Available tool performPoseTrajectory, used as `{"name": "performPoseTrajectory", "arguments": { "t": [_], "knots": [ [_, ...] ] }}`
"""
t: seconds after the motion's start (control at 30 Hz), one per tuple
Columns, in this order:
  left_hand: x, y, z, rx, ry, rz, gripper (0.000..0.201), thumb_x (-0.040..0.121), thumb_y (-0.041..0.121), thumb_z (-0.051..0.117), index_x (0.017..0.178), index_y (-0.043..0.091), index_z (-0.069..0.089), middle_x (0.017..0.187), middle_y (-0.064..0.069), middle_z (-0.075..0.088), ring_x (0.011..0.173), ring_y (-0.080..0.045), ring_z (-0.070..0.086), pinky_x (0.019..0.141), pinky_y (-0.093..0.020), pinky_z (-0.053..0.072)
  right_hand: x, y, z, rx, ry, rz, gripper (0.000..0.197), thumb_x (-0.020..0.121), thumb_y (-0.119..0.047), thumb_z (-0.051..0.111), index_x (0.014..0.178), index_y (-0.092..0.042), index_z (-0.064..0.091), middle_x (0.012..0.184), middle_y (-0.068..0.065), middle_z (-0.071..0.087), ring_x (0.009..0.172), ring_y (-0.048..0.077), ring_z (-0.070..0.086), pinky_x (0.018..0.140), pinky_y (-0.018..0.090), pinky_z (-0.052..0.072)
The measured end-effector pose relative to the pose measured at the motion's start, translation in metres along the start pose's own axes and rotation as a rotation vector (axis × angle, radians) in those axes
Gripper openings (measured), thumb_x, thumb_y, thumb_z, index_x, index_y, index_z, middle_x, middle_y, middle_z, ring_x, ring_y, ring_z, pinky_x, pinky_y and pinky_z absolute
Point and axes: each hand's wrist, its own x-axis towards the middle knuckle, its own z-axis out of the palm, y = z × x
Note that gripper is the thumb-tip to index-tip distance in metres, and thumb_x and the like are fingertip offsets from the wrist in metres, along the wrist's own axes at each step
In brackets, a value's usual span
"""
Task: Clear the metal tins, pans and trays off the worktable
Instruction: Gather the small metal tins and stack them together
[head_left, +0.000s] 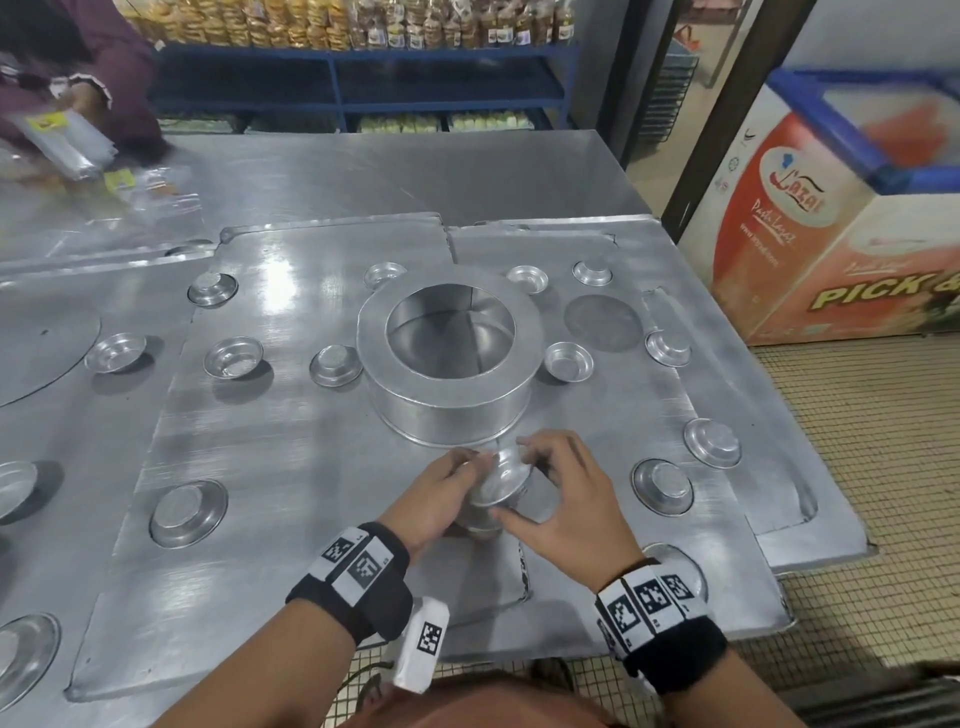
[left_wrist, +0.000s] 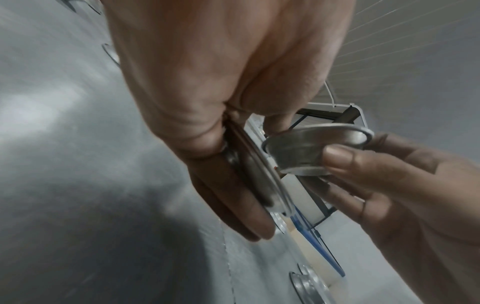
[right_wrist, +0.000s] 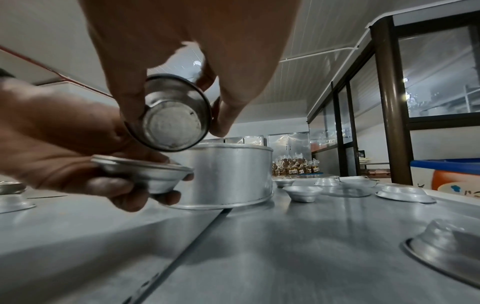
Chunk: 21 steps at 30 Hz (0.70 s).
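Both hands meet above the flat metal trays (head_left: 270, 467) on the worktable, just in front of a large round pan (head_left: 447, 415). My right hand (head_left: 524, 478) pinches a small metal tin (head_left: 501, 480) by its rim, tilted, with its base (right_wrist: 172, 123) toward the wrist camera. My left hand (head_left: 457, 483) grips another small tin (right_wrist: 145, 172) from below, just under the first. In the left wrist view that tin (left_wrist: 259, 181) shows edge-on against the fingers, and the right hand's tin (left_wrist: 317, 148) is beside it. Several small tins (head_left: 232, 357) (head_left: 662, 487) lie scattered on the trays.
A flat metal disc (head_left: 602, 322) lies right of the pan. Another person (head_left: 78, 67) handles clear plastic bags (head_left: 62, 140) at the far left. A chest freezer (head_left: 831, 234) stands right of the table's edge, and blue shelves (head_left: 363, 78) with packed goods are behind.
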Motion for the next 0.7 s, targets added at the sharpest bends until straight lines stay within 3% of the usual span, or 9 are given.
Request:
{"name": "performPoseTrajectory", "arguments": {
  "t": [0.07,0.23,0.3,0.4,0.5,0.57,0.7],
  "knots": [
    [0.001,0.001,0.004,0.027,-0.041,-0.002,0.037,0.088,0.038,0.069,0.118,0.016,0.063,0.116,-0.019,0.071,0.097,-0.031,0.071,0.089,-0.063,0.055,-0.006,0.006,0.004,0.028,-0.005,0.039,0.049,0.066,-0.024,0.089,0.099,-0.022,0.053,0.12,-0.012,0.054,0.113,0.01,0.059,0.093,0.034,0.053],
    [0.006,-0.004,0.011,0.1,-0.085,0.035,0.024,0.094,0.01,0.063,0.117,0.018,0.064,0.111,-0.017,0.071,0.095,-0.027,0.069,0.08,-0.049,0.058,-0.018,0.018,0.003,0.035,-0.066,0.195,0.051,0.069,-0.039,0.085,0.1,-0.041,0.044,0.123,-0.016,0.063,0.116,0.003,0.061,0.098,0.035,0.052],
    [0.01,-0.005,0.015,0.149,-0.086,0.072,0.03,0.09,0.003,0.062,0.114,0.019,0.065,0.106,-0.011,0.072,0.093,-0.022,0.067,0.075,-0.042,0.056,-0.02,0.02,-0.002,0.079,-0.112,0.222,0.049,0.069,-0.041,0.085,0.102,-0.034,0.05,0.12,-0.014,0.066,0.112,0.001,0.063,0.097,0.033,0.053],
    [0.014,-0.005,0.021,0.225,-0.109,0.118,0.035,0.086,-0.001,0.056,0.11,0.022,0.066,0.103,-0.005,0.072,0.095,-0.017,0.064,0.082,-0.037,0.051,-0.022,0.023,-0.015,0.037,-0.209,0.242,0.06,0.066,-0.043,0.085,0.116,-0.034,0.053,0.117,-0.017,0.067,0.112,0.001,0.062,0.099,0.033,0.05],
    [0.019,-0.007,0.03,0.281,-0.127,0.142,0.038,0.091,-0.009,0.048,0.112,0.018,0.065,0.108,-0.011,0.071,0.096,-0.015,0.063,0.087,-0.03,0.048,-0.025,0.03,-0.036,-0.119,-0.283,0.265,0.071,0.068,-0.043,0.085,0.129,-0.038,0.049,0.127,-0.021,0.061,0.12,-0.001,0.055,0.103,0.02,0.042],
    [0.022,-0.008,0.036,0.278,-0.128,0.131,0.039,0.091,-0.007,0.047,0.111,0.021,0.066,0.11,-0.015,0.071,0.096,-0.019,0.064,0.086,-0.033,0.051,-0.03,0.04,-0.048,-0.232,-0.305,0.323,0.069,0.072,-0.039,0.082,0.133,-0.033,0.049,0.132,-0.018,0.056,0.123,0.002,0.051,0.104,0.02,0.04],
    [0.027,-0.006,0.05,0.269,-0.153,0.09,0.035,0.083,0.013,0.047,0.1,0.034,0.068,0.106,-0.024,0.068,0.082,-0.027,0.063,0.078,-0.05,0.053,-0.047,0.057,-0.072,-0.48,-0.317,0.479,0.067,0.07,-0.047,0.077,0.129,-0.032,0.052,0.128,-0.012,0.054,0.118,0.011,0.051,0.097,0.031,0.046]
  ]
}}
